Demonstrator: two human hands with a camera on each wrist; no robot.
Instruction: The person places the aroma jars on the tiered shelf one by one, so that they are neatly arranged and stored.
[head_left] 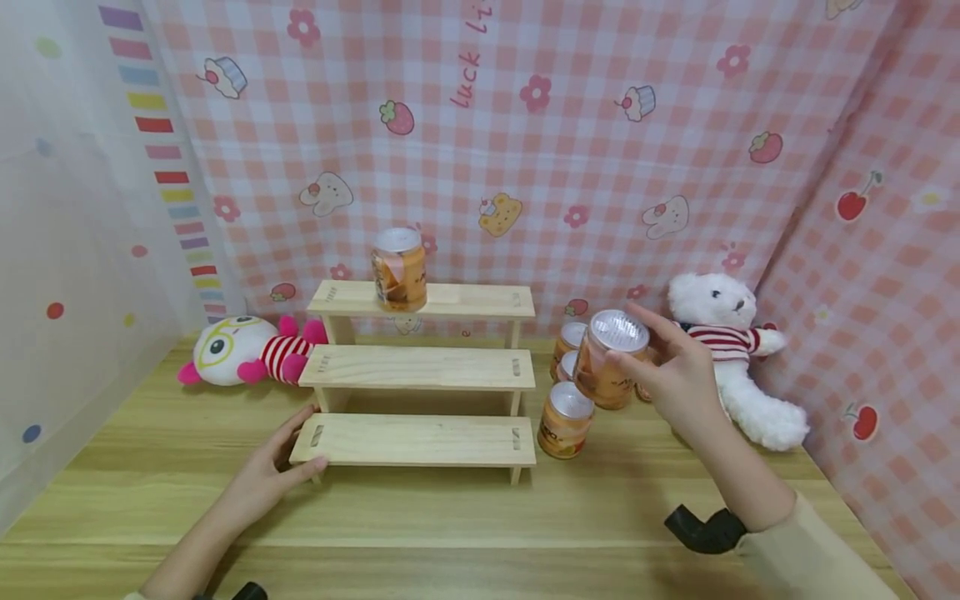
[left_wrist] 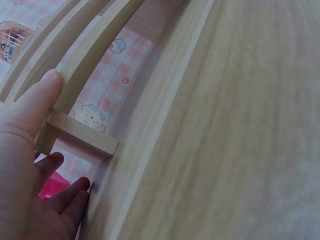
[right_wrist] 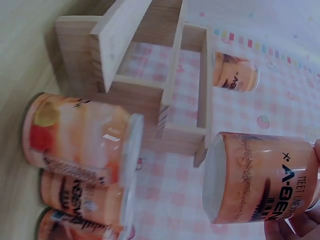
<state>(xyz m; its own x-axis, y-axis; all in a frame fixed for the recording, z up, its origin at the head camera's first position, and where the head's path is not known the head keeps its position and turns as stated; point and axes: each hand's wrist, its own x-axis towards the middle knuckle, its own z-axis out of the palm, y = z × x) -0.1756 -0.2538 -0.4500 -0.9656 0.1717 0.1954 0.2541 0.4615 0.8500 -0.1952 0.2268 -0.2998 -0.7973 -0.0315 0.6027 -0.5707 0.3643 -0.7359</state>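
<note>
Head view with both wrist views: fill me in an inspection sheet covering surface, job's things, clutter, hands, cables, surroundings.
Surface: wood-grain table.
Job's things: three-step wooden stand; one can upright on its top step; a held can; other cans on the table right of the stand, some partly hidden.
Clutter: plush doll lying at the stand's left; white plush bear at the right.
Hands: left hand holds the bottom step's left end; right hand grips the held can, raised.
Cables: nothing seen.
Surroundings: pink checked cloth behind and right; white dotted cloth left.
</note>
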